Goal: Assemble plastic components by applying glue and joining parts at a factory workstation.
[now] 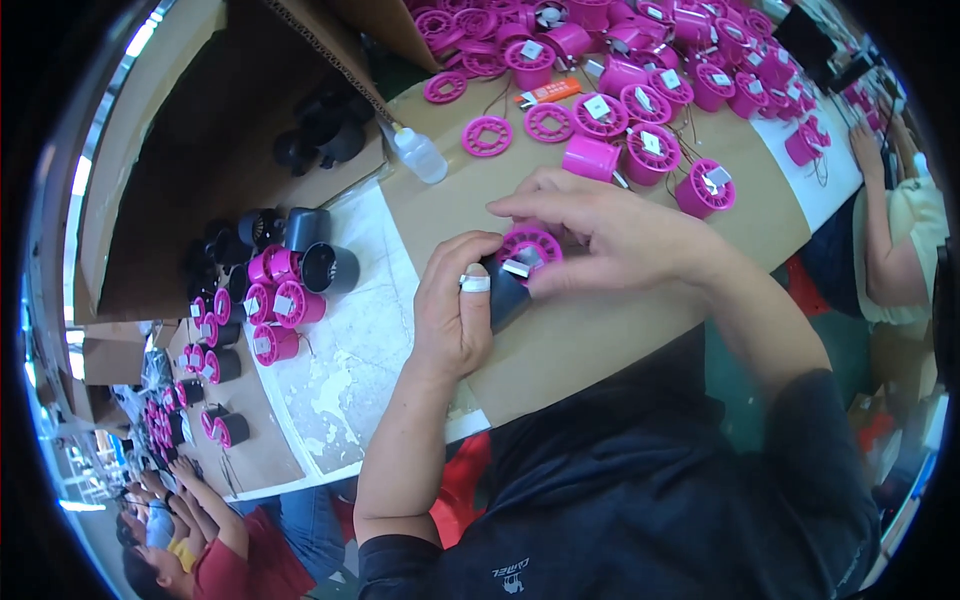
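Near the middle of the table, my left hand [452,305] is wrapped round a black cup-shaped housing [507,300]. Its thumb wears a white band of tape. A pink cylindrical part [540,238] with a slotted round face and a small white piece on it sits at the mouth of the black housing. My right hand [610,225] reaches over from the right, thumb and fingers curved round the pink part's rim. How deep the pink part sits inside the housing is hidden by my hands.
Many pink parts [650,150] with thin wires are heaped at the back right. Loose pink rings [487,136], an orange packet-like object [550,92] and a translucent bottle [420,155] lie before them. Black cups [330,268] stand left, beside a large cardboard box [235,130]. Other people sit at both sides.
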A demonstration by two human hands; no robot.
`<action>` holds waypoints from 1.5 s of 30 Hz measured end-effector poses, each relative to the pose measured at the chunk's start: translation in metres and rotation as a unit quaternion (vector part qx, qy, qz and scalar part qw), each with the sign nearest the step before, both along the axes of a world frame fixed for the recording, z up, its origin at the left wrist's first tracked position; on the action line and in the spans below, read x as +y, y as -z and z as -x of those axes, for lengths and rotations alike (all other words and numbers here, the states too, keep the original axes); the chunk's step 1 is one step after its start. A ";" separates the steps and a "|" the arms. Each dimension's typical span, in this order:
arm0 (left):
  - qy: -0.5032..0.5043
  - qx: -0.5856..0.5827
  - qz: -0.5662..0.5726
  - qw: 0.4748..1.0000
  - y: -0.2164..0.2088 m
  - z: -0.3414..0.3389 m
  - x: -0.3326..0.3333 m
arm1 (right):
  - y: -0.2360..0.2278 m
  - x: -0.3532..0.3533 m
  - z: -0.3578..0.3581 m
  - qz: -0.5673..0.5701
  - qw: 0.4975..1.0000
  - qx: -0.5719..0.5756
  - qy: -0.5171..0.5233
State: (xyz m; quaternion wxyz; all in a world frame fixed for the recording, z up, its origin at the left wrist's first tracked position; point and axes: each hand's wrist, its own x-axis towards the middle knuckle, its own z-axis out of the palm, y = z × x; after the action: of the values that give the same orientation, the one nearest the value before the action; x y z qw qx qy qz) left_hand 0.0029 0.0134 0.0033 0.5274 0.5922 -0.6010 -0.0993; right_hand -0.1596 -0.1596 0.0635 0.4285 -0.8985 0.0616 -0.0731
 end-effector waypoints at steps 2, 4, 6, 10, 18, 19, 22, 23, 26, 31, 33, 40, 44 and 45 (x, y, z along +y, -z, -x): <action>0.000 0.010 0.003 1.000 0.001 -0.003 0.000 | 0.001 0.002 -0.003 0.051 0.999 -0.013 -0.009; 0.007 0.026 0.004 1.000 0.002 -0.005 0.000 | 0.004 0.004 -0.004 0.149 0.988 -0.043 -0.020; 0.010 0.036 0.008 0.999 0.002 -0.006 -0.001 | 0.003 0.002 -0.006 0.201 0.978 -0.056 -0.027; 0.020 0.035 -0.008 0.999 0.000 -0.008 -0.001 | -0.005 -0.001 -0.015 0.207 0.976 0.025 -0.054; -0.056 0.002 0.048 0.997 -0.002 -0.012 -0.009 | -0.003 -0.007 -0.034 -0.035 0.999 -0.010 -0.028; -0.063 0.005 0.048 0.997 -0.001 -0.013 -0.009 | 0.004 -0.005 -0.037 -0.066 0.997 -0.027 -0.033; -0.079 0.016 0.048 0.996 0.002 -0.016 -0.008 | 0.016 0.002 -0.044 -0.148 0.988 -0.041 -0.033; -0.082 0.024 0.050 0.995 0.003 -0.016 -0.008 | 0.018 0.005 -0.045 -0.195 0.980 -0.039 -0.021; -0.089 0.040 0.052 0.994 0.005 -0.018 -0.008 | 0.027 0.009 -0.048 -0.290 0.956 -0.032 0.004; -0.082 0.073 0.019 0.994 0.008 -0.017 -0.010 | 0.038 0.006 -0.052 -0.150 0.981 -0.127 -0.002; -0.091 0.088 0.029 0.992 0.008 -0.017 -0.010 | 0.035 0.013 -0.052 -0.206 0.973 -0.103 0.019; -0.105 0.115 0.018 0.988 0.007 -0.019 -0.010 | 0.025 0.029 -0.055 -0.313 0.941 -0.068 0.104; -0.105 0.139 0.011 0.985 0.007 -0.017 -0.009 | 0.039 0.033 -0.053 -0.107 0.977 -0.145 0.110; -0.105 0.147 0.009 0.984 0.007 -0.016 -0.009 | 0.043 0.034 -0.052 -0.036 0.979 -0.168 0.111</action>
State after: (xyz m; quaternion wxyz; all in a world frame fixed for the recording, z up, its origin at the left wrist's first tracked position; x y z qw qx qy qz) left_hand 0.0191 0.0044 -0.0037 0.6228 0.6263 -0.4524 -0.1234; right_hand -0.1072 -0.1253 0.0205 0.4537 -0.8449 0.0909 -0.2683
